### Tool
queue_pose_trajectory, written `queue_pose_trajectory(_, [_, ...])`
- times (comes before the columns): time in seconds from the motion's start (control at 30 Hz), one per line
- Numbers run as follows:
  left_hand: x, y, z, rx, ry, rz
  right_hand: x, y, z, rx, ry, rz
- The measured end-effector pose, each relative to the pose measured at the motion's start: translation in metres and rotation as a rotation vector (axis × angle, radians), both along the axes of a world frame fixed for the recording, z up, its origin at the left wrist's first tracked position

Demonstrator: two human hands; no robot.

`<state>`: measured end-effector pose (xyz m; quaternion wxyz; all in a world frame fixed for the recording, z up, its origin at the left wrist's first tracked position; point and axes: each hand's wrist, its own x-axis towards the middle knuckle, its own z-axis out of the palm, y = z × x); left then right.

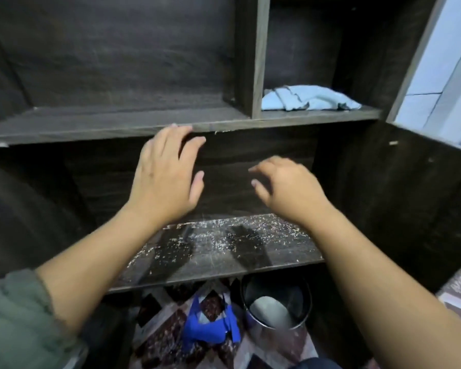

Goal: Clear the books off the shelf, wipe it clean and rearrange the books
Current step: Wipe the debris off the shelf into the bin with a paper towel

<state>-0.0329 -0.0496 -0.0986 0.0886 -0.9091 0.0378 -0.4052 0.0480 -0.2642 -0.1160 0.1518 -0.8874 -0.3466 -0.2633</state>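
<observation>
A dark wooden bookshelf fills the view, and no books are in sight. Its lower board (224,262) is strewn with pale dust and crumbs. My left hand (165,177) is raised with straight fingers, its fingertips at the front edge of the upper board (91,129). My right hand (285,187) hovers beside it over the lower board, fingers loosely curled and holding nothing. A light blue cloth (309,98) lies crumpled in the upper right compartment, apart from both hands.
Below the lower board, a round metal bin (277,302) stands on a patterned floor, next to a blue object (210,326). A vertical divider (253,57) splits the upper level. A pale wall (442,62) lies to the right.
</observation>
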Motion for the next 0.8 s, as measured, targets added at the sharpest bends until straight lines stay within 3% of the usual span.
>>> queue_pose_trajectory(0.17, [0.035,-0.014,0.015,-0.01,0.148,0.126,0.036,-0.018,0.054,0.119,-0.173,-0.113])
queue_pose_trajectory(0.27, [0.044,-0.019,0.007,-0.025,0.103,0.162,0.063,-0.023,0.079,0.133,-0.22,-0.176])
queue_pose_trajectory(0.37, [0.051,-0.019,0.002,-0.046,0.039,0.141,0.088,-0.023,0.105,0.0,-0.201,-0.299])
queue_pose_trajectory(0.47, [0.054,-0.014,-0.002,-0.049,-0.004,0.105,0.113,-0.024,0.118,-0.179,0.004,-0.389])
queue_pose_trajectory(0.53, [0.055,-0.013,-0.003,-0.044,-0.008,0.092,0.124,-0.027,0.119,-0.168,0.258,-0.386])
queue_pose_trajectory(0.6, [0.055,-0.013,-0.002,-0.05,0.009,0.098,0.124,-0.028,0.12,-0.106,0.34,-0.366])
queue_pose_trajectory(0.7, [0.054,-0.014,-0.001,-0.069,0.047,0.102,0.1,-0.025,0.119,-0.073,0.116,-0.403])
queue_pose_trajectory(0.8, [0.05,-0.017,-0.001,-0.075,0.051,0.091,0.054,-0.031,0.094,0.103,-0.038,-0.429])
